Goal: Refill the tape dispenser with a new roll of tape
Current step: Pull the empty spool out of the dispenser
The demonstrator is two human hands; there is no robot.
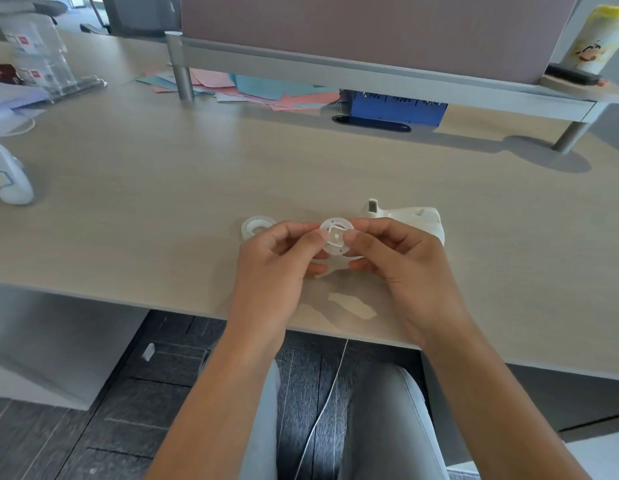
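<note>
Both hands' grips (270,258) (401,258) pinch the tape roll (336,236) between them, dispenser (410,216) behind.

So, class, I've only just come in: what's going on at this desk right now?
A person seated at a desk holds a small white round hub up between both hands. The left hand and the right hand pinch it at its edges. A roll of clear tape lies flat on the desk beside the left hand. The white tape dispenser sits behind the right hand, with no roll visibly fitted yet.
</note>
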